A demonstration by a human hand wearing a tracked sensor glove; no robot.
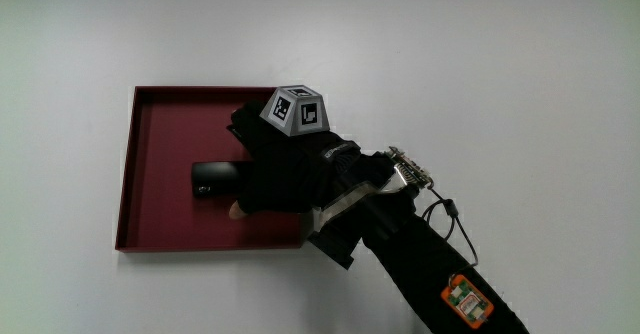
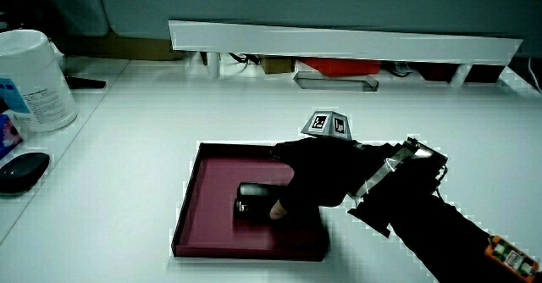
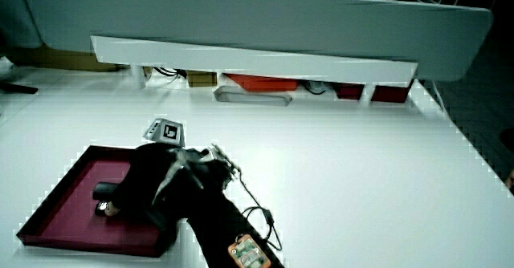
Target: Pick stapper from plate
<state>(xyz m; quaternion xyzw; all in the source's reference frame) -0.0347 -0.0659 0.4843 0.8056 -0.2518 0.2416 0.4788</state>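
White counter (image 1: pixel 520 64); dark red plate (image 1: pixel 160 124) (square, raised rim); hand (image 1: pixel 275 169) over it, fingers curled round the black stapler (image 1: pixel 213 180) lying in the plate. Advice: firm the pinch, lift straight clear of rim

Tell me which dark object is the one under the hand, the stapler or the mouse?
The stapler lying in the red tray is under the hand; the mouse sits apart at the table's edge.
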